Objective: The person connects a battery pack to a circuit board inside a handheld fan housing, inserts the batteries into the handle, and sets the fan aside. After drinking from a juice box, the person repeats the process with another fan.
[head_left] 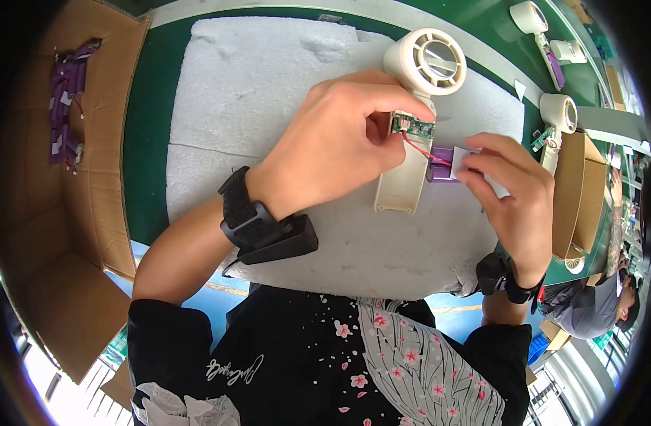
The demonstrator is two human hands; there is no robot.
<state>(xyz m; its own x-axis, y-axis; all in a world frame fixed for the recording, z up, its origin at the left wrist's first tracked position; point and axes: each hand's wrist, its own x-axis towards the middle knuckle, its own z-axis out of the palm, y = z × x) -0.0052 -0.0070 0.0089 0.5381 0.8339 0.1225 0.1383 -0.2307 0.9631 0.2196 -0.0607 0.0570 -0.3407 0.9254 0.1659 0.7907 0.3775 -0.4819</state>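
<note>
A cream handheld fan [403, 181] lies on the foam pad, its round head at the far end and its handle open. In the handle sits a green circuit board [423, 128] with a white connector. My left hand [339, 135] is closed around the handle's left side, thumb and forefinger at the board. Red and dark wires [419, 148] run from the connector to a purple battery [444, 170] just right of the handle. My right hand [513, 188] pinches the battery at its right end, by a white patch [461, 162]; its exact fingertip contact is partly hidden.
A grey-white foam pad [219, 121] covers the green table [149, 142]. At left stands a cardboard box [98, 213] holding several purple batteries [68, 99]. More fan bodies [558, 113] and another carton [579, 192] are at right. A co-worker [588, 309] sits beyond.
</note>
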